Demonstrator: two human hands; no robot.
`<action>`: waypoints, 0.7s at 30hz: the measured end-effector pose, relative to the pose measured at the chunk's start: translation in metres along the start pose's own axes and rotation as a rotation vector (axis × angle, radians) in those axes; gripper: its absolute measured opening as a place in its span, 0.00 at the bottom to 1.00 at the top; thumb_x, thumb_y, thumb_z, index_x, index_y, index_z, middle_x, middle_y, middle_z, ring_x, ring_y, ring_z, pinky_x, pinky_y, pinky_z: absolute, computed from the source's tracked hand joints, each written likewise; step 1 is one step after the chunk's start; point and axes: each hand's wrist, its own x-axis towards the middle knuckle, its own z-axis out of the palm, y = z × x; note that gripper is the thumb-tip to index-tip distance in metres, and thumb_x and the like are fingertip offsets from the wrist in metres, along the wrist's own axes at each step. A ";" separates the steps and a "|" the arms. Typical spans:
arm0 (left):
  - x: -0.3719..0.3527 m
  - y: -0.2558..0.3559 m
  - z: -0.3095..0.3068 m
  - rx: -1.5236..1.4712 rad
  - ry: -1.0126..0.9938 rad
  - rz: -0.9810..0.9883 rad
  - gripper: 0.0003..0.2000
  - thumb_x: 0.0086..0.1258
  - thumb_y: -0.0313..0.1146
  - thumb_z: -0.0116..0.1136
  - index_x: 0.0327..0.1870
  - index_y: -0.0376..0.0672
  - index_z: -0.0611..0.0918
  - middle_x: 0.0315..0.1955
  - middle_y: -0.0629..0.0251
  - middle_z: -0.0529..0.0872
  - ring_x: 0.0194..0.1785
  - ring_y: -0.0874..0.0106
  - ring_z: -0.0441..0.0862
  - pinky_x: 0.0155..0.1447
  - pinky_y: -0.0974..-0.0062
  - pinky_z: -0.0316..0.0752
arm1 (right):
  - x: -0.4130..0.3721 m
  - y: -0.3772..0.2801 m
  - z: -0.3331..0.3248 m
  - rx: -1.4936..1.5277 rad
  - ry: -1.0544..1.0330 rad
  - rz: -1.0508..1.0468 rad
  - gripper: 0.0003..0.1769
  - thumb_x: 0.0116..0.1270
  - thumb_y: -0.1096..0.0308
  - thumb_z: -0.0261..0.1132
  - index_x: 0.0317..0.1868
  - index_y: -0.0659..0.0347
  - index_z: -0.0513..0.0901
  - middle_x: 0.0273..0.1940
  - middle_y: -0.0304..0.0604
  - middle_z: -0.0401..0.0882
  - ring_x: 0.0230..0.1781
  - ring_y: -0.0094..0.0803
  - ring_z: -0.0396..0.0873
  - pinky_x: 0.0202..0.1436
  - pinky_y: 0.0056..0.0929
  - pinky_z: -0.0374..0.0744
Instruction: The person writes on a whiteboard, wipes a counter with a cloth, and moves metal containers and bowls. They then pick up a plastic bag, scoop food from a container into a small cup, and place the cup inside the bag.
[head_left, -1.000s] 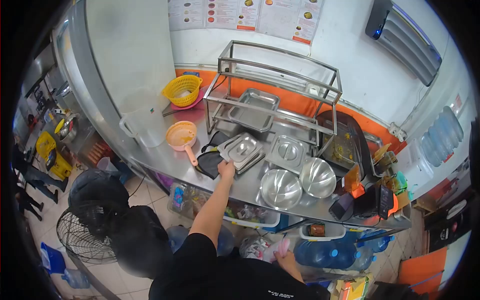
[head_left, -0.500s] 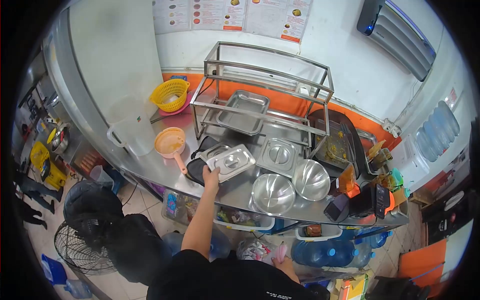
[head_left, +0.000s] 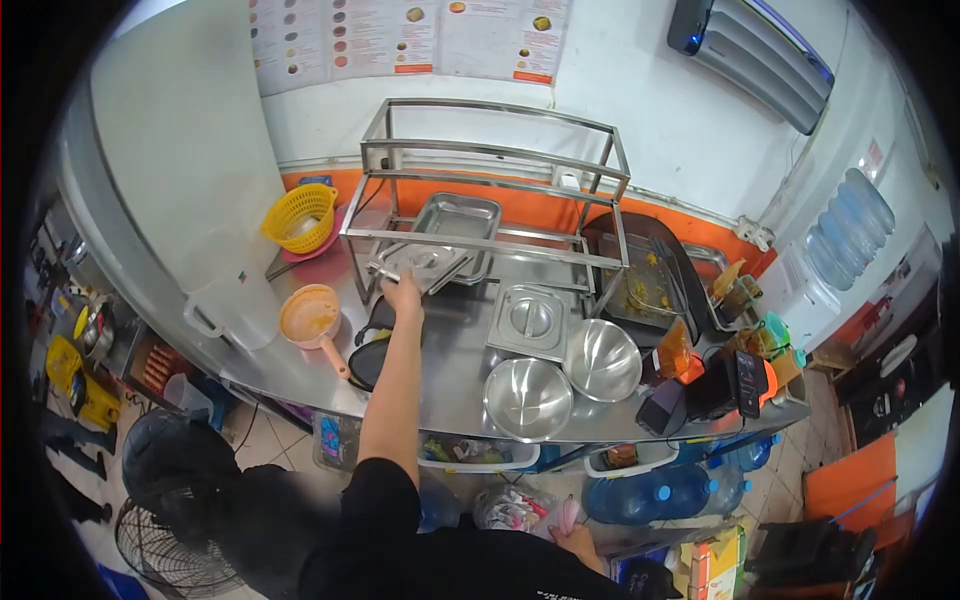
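My left hand [head_left: 403, 296] reaches far over the steel counter [head_left: 452, 350] and grips a flat steel pan lid [head_left: 418, 263], held up inside the lower opening of the metal rack [head_left: 487, 190]. The lid hangs just in front of a steel tray [head_left: 458, 222] that rests in the rack. My right hand [head_left: 577, 540] is low by my body near the floor, and what it holds is unclear. Another steel lid [head_left: 527, 321] lies on the counter to the right, beside two upturned steel bowls [head_left: 527, 398] [head_left: 602, 360].
An orange saucepan [head_left: 309, 316] and a clear jug [head_left: 234, 306] stand at the counter's left, with a yellow basket [head_left: 298, 217] behind. A black bag [head_left: 372, 350] lies under my arm. Dirty trays [head_left: 650, 282] and phones [head_left: 745, 382] crowd the right. Water bottles [head_left: 660, 490] sit below.
My left hand lifted the steel lid off the counter and carried it away from me, up into the rack. The view shifted left.
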 end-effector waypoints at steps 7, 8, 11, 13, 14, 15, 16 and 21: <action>0.023 -0.039 0.044 0.576 0.256 0.019 0.29 0.53 0.33 0.64 0.53 0.26 0.66 0.53 0.40 0.71 0.57 0.48 0.72 0.62 0.59 0.68 | -0.015 -0.005 -0.002 -0.045 -0.035 0.085 0.31 0.52 0.47 0.65 0.41 0.71 0.79 0.39 0.66 0.80 0.41 0.58 0.80 0.46 0.46 0.77; 0.022 -0.038 0.050 0.558 0.348 -0.068 0.32 0.51 0.35 0.67 0.54 0.26 0.66 0.56 0.39 0.69 0.61 0.49 0.68 0.59 0.56 0.71 | -0.014 0.001 0.003 -0.096 -0.029 0.112 0.31 0.52 0.47 0.66 0.41 0.71 0.79 0.38 0.65 0.80 0.41 0.58 0.80 0.46 0.46 0.77; 0.037 -0.045 0.057 0.399 0.262 -0.404 0.31 0.52 0.31 0.66 0.55 0.26 0.65 0.56 0.40 0.69 0.59 0.50 0.71 0.55 0.47 0.75 | -0.033 -0.028 -0.014 0.008 0.029 0.122 0.33 0.51 0.43 0.66 0.30 0.76 0.81 0.33 0.68 0.79 0.38 0.57 0.81 0.44 0.44 0.78; 0.059 -0.068 0.058 0.205 0.157 -0.404 0.29 0.54 0.28 0.63 0.56 0.28 0.65 0.54 0.42 0.71 0.55 0.51 0.74 0.50 0.46 0.78 | -0.026 -0.003 0.005 0.005 0.024 0.120 0.32 0.52 0.46 0.67 0.32 0.75 0.80 0.33 0.67 0.80 0.38 0.56 0.81 0.44 0.44 0.78; 0.066 -0.076 0.054 0.013 0.053 -0.399 0.27 0.56 0.25 0.59 0.57 0.29 0.64 0.53 0.44 0.73 0.51 0.52 0.78 0.45 0.44 0.80 | -0.025 0.007 0.011 0.003 0.017 0.118 0.30 0.52 0.48 0.67 0.34 0.75 0.80 0.32 0.65 0.80 0.38 0.54 0.82 0.43 0.43 0.78; 0.062 -0.072 0.050 0.013 0.062 -0.401 0.27 0.56 0.25 0.59 0.57 0.29 0.64 0.53 0.44 0.73 0.51 0.52 0.78 0.45 0.44 0.80 | -0.027 0.010 0.013 -0.004 0.011 0.119 0.30 0.52 0.48 0.67 0.34 0.75 0.80 0.32 0.65 0.80 0.38 0.54 0.82 0.43 0.43 0.78; 0.056 -0.064 0.049 -0.003 0.077 -0.395 0.26 0.57 0.23 0.57 0.58 0.30 0.63 0.52 0.44 0.73 0.50 0.51 0.79 0.44 0.46 0.81 | -0.028 0.009 0.014 0.009 0.047 0.095 0.28 0.52 0.50 0.67 0.34 0.74 0.80 0.32 0.64 0.81 0.38 0.54 0.82 0.42 0.43 0.78; 0.060 -0.058 0.027 -0.061 0.080 -0.259 0.27 0.57 0.21 0.59 0.57 0.25 0.61 0.55 0.40 0.69 0.48 0.49 0.79 0.40 0.50 0.84 | -0.020 0.005 0.013 0.080 -0.028 0.110 0.32 0.52 0.45 0.66 0.41 0.69 0.80 0.37 0.64 0.80 0.40 0.58 0.80 0.45 0.46 0.77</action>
